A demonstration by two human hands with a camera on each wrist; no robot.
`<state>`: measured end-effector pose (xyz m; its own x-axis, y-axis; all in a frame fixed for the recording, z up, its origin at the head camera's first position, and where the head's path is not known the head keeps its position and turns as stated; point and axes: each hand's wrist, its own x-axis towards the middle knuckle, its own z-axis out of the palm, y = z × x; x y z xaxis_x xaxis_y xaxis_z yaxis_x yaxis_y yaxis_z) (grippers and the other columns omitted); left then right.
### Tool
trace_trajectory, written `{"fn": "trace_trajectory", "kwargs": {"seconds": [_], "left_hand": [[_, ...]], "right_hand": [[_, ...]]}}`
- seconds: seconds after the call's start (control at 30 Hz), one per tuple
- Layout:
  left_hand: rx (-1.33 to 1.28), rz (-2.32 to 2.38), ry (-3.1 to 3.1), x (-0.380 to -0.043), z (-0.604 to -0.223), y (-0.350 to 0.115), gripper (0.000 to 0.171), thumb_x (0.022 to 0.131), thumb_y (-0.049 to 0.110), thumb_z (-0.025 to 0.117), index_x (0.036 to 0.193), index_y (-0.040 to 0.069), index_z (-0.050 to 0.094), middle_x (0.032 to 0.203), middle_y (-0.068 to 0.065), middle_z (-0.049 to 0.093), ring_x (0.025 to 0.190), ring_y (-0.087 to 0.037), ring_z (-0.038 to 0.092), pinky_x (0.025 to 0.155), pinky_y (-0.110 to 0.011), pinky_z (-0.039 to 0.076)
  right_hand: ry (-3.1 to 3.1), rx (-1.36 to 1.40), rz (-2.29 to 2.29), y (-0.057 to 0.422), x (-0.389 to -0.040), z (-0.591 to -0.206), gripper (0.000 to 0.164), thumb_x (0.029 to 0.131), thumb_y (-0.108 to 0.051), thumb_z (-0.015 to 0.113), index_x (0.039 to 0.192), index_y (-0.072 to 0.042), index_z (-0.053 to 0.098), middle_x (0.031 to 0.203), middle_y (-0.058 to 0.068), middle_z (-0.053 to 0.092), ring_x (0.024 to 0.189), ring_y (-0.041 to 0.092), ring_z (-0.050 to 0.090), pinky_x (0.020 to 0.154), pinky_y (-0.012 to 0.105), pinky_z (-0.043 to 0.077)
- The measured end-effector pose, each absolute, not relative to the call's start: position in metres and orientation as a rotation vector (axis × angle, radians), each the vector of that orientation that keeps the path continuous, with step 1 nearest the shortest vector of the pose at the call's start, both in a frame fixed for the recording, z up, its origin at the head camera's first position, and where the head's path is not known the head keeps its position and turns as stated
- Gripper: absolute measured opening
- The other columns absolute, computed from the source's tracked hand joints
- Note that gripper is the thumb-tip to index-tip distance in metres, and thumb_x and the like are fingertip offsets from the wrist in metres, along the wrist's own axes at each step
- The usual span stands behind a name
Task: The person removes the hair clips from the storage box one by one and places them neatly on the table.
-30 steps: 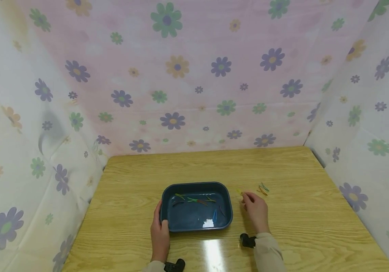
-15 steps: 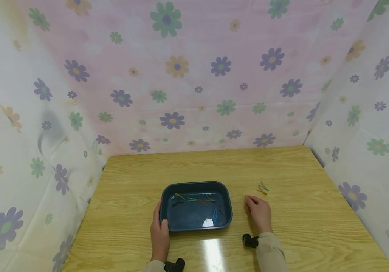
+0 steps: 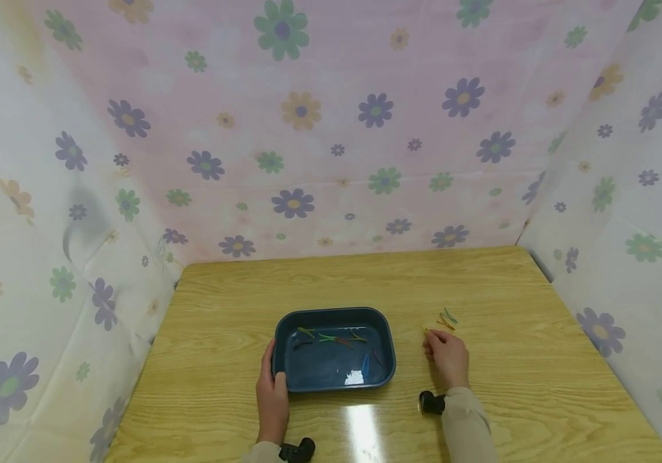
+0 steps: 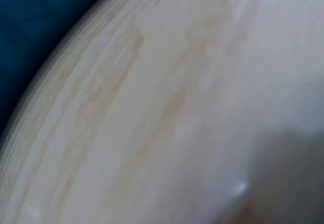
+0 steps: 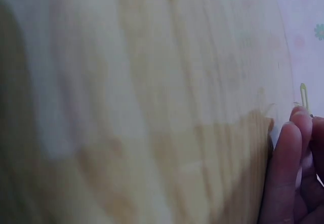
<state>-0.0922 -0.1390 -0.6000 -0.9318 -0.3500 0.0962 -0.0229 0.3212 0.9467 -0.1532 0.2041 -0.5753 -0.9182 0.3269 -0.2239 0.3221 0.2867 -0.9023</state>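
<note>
Fingertips (image 5: 298, 113) of the right hand (image 3: 448, 357) close in a pinch on a slim yellow clip (image 5: 303, 95), its looped end pointing out past them. We see the blue tray (image 3: 319, 372) leftward of that grip, apart from it, held by the left hand (image 3: 273, 399); orange and green pieces (image 3: 446, 323) lie just beyond the right.

Your head camera looks forward and down; your wrist views sit close over the table (image 3: 220, 308). Head and right wrist share your right hand (image 3: 448, 357).

pink floral backdrop (image 3: 331, 128), wood-grain table (image 3: 209, 360)
</note>
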Motion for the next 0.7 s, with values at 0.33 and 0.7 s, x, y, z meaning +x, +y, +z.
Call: {"fn": "trace_trajectory", "kwargs": {"seconds": [0.33,0.7], "left_hand": [[0.330,-1.615,-2.315,-0.093,-0.603,-0.140,0.064,0.083,0.001,0.035,0.138,0.033,0.031,0.137,0.017,0.033,0.059,-0.014,0.040,0.058,-0.031,0.034],[0.325,-1.631,-2.319,-0.093,-0.602,-0.140,0.065,0.084,0.000,0.035,0.138,0.034,0.030,0.137,0.017,0.033,0.043,-0.015,0.026,0.047,-0.031,0.030]], "right_hand": [[-2.449,-0.648,1.875,0.215,-0.160,-0.577,0.033,0.089,-0.016,0.051,0.112,0.008,0.058,0.082,0.013,0.064,0.063,0.016,0.063,0.056,0.026,0.049],[-2.336,-0.677,2.006,0.223,-0.163,-0.574,0.036,0.088,-0.016,0.053,0.114,0.008,0.056,0.073,0.007,0.063,0.060,0.015,0.064,0.054,0.025,0.049]]}}
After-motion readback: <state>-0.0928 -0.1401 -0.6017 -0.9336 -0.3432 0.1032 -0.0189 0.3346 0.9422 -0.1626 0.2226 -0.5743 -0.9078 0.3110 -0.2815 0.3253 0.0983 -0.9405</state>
